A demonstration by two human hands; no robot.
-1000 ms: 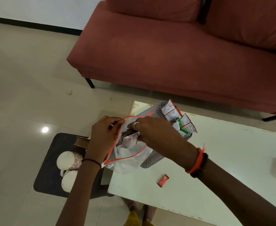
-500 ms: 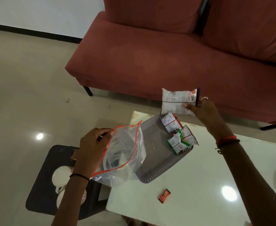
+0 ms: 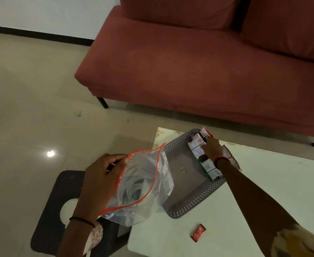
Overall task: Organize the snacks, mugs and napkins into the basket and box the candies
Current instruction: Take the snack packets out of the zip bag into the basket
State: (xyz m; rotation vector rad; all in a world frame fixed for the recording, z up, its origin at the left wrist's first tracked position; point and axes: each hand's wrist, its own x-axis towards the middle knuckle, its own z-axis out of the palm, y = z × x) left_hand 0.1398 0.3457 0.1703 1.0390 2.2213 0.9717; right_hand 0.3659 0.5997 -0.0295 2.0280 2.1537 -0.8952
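Observation:
My left hand (image 3: 102,175) pinches the red-zippered rim of a clear plastic bag (image 3: 145,186), holding it open over the table's left edge; something pale lies inside. A grey perforated basket (image 3: 185,206) sits on the white table (image 3: 263,182). My right hand (image 3: 211,148) reaches into the basket's far right side and presses a white snack packet (image 3: 197,142) down among several packets (image 3: 211,169) lined up there. A small red candy (image 3: 198,232) lies on the table in front of the basket.
A dark low stool (image 3: 59,191) stands left of the table with white mugs (image 3: 67,210) on it, partly hidden by my left arm. A red sofa (image 3: 189,62) runs behind the table. Beige tiled floor stretches to the left.
My right hand pulled a white snack packet out of the bag, lifted it over the basket's far side, then lowered it into the basket beside the other packets. The left hand kept holding the bag.

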